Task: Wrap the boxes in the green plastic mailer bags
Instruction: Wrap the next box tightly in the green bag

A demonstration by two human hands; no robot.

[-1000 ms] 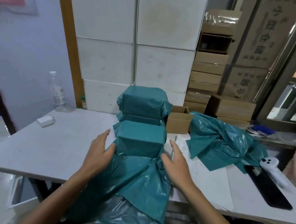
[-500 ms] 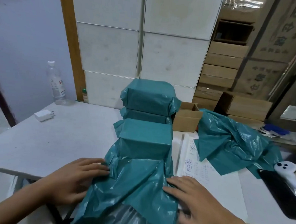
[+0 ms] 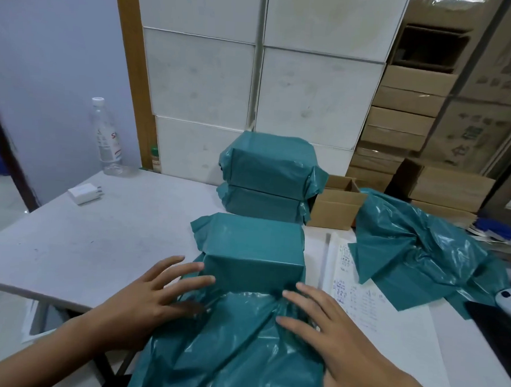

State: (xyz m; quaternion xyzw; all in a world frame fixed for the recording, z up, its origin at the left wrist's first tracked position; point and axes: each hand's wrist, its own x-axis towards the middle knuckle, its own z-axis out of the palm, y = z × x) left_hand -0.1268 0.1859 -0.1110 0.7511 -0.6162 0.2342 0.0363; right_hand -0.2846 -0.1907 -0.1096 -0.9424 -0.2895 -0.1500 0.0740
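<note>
A box inside a green mailer bag [image 3: 253,249] lies on the white table [image 3: 103,244] in front of me. The bag's loose open end [image 3: 234,349] spreads toward me and hangs over the table's near edge. My left hand [image 3: 154,297] lies flat with spread fingers on the loose plastic at the box's near left corner. My right hand [image 3: 332,336] presses flat on the plastic at the near right corner. Neither hand grips anything. Two wrapped green parcels [image 3: 269,182] are stacked behind the box.
An open small cardboard box [image 3: 335,206] and a heap of green bags [image 3: 422,258] lie at the right, over a written paper sheet [image 3: 358,299]. A water bottle [image 3: 106,138] and white charger [image 3: 84,193] sit far left. A white device [image 3: 510,300] lies at the right edge.
Both hands dropped from the box's sides to the loose plastic near me, then slid forward until their fingertips reached the box's near corners, flattening the bag.
</note>
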